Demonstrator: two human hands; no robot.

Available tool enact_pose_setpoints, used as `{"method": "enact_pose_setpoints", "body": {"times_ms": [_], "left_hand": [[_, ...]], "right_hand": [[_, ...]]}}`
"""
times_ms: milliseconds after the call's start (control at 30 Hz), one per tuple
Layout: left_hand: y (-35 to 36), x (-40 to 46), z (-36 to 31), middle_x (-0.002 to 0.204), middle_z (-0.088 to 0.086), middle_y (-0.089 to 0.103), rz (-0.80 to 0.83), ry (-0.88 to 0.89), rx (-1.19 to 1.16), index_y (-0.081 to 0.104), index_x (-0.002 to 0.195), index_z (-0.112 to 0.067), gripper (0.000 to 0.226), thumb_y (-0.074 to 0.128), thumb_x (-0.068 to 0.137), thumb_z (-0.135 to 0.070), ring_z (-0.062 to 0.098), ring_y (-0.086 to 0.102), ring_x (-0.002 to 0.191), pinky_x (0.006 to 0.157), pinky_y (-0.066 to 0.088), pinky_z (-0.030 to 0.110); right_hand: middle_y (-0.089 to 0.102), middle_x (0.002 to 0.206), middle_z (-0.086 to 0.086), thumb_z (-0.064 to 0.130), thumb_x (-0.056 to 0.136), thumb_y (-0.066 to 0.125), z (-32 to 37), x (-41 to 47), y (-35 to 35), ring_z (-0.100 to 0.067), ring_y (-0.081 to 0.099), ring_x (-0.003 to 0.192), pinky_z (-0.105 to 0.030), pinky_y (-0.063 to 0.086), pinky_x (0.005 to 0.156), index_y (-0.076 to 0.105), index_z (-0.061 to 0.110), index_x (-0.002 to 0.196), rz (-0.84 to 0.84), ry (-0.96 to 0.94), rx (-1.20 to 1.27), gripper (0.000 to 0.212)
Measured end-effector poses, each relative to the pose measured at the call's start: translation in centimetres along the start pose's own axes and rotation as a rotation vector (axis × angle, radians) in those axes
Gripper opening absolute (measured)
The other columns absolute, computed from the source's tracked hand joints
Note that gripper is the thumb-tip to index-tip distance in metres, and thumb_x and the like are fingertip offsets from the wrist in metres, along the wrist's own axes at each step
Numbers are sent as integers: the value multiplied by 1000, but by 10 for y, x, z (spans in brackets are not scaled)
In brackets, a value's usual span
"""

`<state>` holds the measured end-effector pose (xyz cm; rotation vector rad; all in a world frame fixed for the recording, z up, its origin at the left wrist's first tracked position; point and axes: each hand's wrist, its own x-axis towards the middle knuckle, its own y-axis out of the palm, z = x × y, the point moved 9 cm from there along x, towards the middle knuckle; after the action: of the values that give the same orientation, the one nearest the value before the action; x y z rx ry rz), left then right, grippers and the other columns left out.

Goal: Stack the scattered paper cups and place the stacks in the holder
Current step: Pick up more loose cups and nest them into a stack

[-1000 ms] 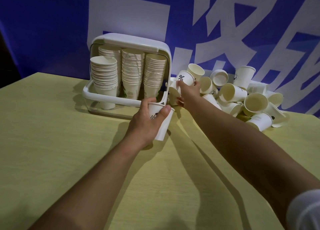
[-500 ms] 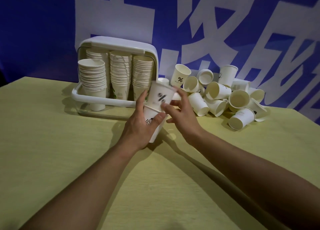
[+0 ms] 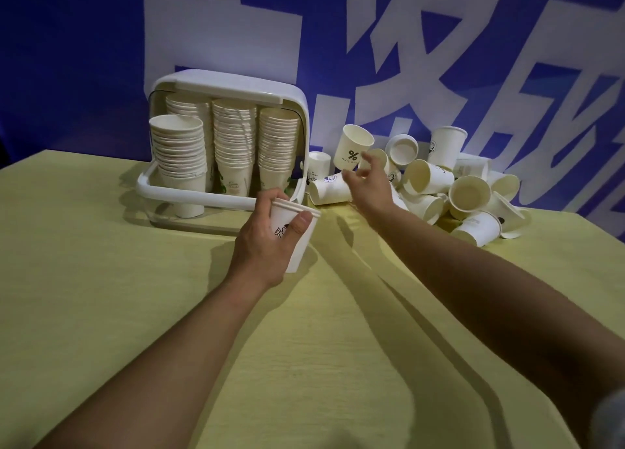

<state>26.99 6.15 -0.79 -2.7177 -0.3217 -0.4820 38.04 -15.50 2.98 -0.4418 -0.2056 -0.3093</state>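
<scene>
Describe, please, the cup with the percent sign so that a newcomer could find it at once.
Start at the white holder full of cup stacks, then look just to its right, at the near edge of the loose pile of cups against the blue wall. There a cup with the percent sign stands tilted above the others, right by the right hand's fingertips. It alone shows a bold black percent sign.

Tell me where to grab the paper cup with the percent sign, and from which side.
Grip the percent-sign cup round its side wall, just below the rim, coming from the front right, where the right hand already reaches. It sits tilted on the heap, mouth up and angled right, logo facing you, so the wall is exposed and the rim stays free for nesting.
</scene>
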Motion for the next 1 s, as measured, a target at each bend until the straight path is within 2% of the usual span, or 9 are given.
{"method": "enact_pose_setpoints", "body": {"times_ms": [33, 100, 267, 367, 500, 667, 800, 900, 1000], "left_hand": [[0, 0, 0, 91, -15, 57, 2, 9, -2, 46, 118, -35, 37, 63, 90, -53, 12, 57, 79, 63, 42, 31], [0, 1, 0, 91, -17, 58, 7, 26, 2, 46, 117, -39, 35, 63, 91, -55, 8, 58, 80, 63, 44, 33], [-1, 2, -2, 93, -15, 60, 7, 44, -1, 43, 114, -47, 36, 63, 88, -62, 9, 61, 82, 64, 47, 34], [-3, 4, -4, 95, -12, 62, -8, 52, -16, 43, 114, -49, 43, 56, 82, -76, 11, 62, 82, 62, 48, 33], [-1, 3, -5, 98, -10, 63, 13, 72, -36, 44, 117, -48, 56, 55, 75, -83, 14, 63, 81, 63, 52, 35], [1, 3, -3, 101, -11, 64, 26, 85, -28, 44, 118, -50, 53, 54, 75, -81, 12, 64, 83, 64, 52, 34], [-1, 3, -4, 101, -10, 63, 22, 67, -46, 44, 116, -50, 51, 50, 73, -76, 10, 62, 81, 58, 43, 23], [3, 3, 0, 104, -10, 63, 36, 72, -48, 45, 120, -49, 53, 55, 78, -80, 14, 64, 85, 62, 50, 30], [6, 1, 1, 110, -11, 62, 53, 81, -34, 41, 126, -55, 56, 57, 78, -79, 13, 63, 91, 70, 52, 33]], "right_hand": [[53, 142, -6, 23, 95, 64, -5, 12, 0, -25, 55, 123, -44, 51, 99, 32, 24, 149, -33, 39, 32, 63], [53, 140, -4, 21, 92, 68, -11, 31, 5, -28, 54, 124, -51, 51, 99, 31, 24, 148, -88, 83, 91, 67], [54, 136, -4, 24, 88, 73, -3, 58, 14, -26, 52, 126, -49, 46, 105, 35, 21, 147, -222, 24, 62, 70], [52, 139, -3, 25, 91, 71, -2, 68, 19, -25, 50, 129, -46, 40, 107, 35, 22, 146, -240, 25, 57, 65], [51, 142, -2, 23, 92, 69, -4, 78, 29, -25, 50, 130, -41, 43, 104, 32, 27, 147, -214, 14, 71, 66], [54, 134, 2, 36, 87, 74, 8, 79, 23, -20, 52, 120, -38, 48, 100, 41, 31, 141, -296, -104, -51, 63], [56, 126, 2, 46, 87, 71, 23, 66, 9, -11, 54, 103, -22, 48, 80, 44, 30, 139, -336, -191, -97, 61], [56, 121, 4, 48, 85, 72, 26, 50, 6, -12, 58, 103, -25, 55, 81, 46, 31, 136, -279, -255, -9, 60], [55, 119, 4, 45, 88, 71, 28, 23, -4, -14, 60, 104, -17, 56, 74, 46, 30, 135, -229, -265, 230, 56]]}}
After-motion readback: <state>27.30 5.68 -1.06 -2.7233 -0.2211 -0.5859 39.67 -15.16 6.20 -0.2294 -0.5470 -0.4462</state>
